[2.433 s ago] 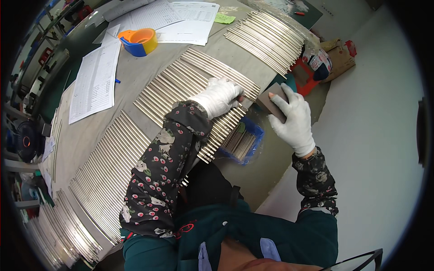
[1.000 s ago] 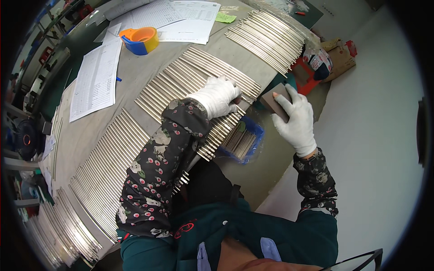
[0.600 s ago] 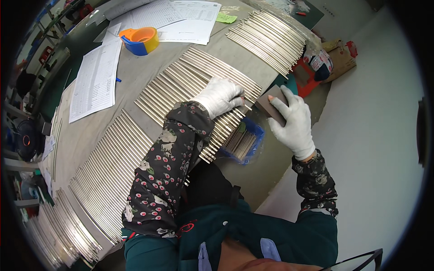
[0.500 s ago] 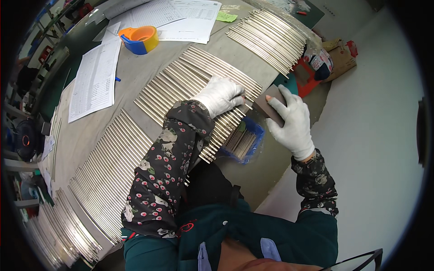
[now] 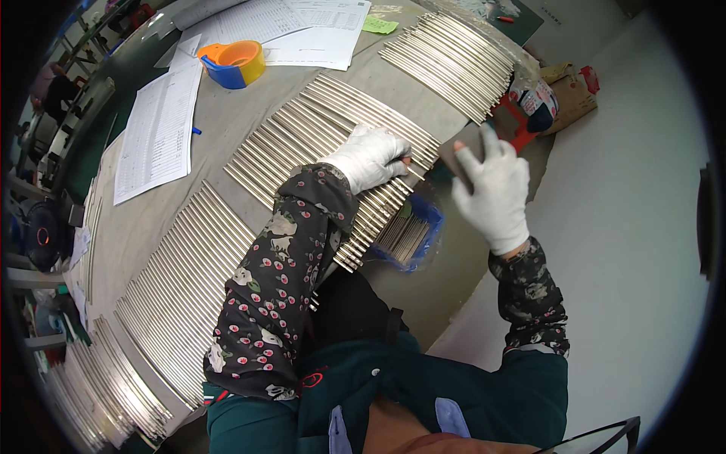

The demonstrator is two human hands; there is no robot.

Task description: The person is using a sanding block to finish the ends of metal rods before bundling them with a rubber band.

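Observation:
My left hand [image 5: 367, 159], in a white glove with a bare fingertip showing, lies over the middle group of shiny metal rods [image 5: 291, 136]. Its fingers are curled down around a rod near the right-hand ends, where several rods stick out past the table edge. Off to the right of those ends, my right hand [image 5: 497, 198], also gloved, grips a flat grey-brown block [image 5: 457, 163]. The block is tilted and held apart from the rods; the fingers partly cover it, and its exact kind cannot be made out.
More rods lie in rows at the lower left [image 5: 185, 291] and far right [image 5: 454, 64]. A blue-lined bin [image 5: 423, 246] holding rods stands below the table edge. Printed sheets [image 5: 159, 132] and an orange-and-blue tape roll [image 5: 234, 64] lie behind. A cardboard box [image 5: 571, 102] is beyond.
My right hand has moved slightly up and right with the block, which is now turned more edge-on. My left hand stays nearly where it was on the rods.

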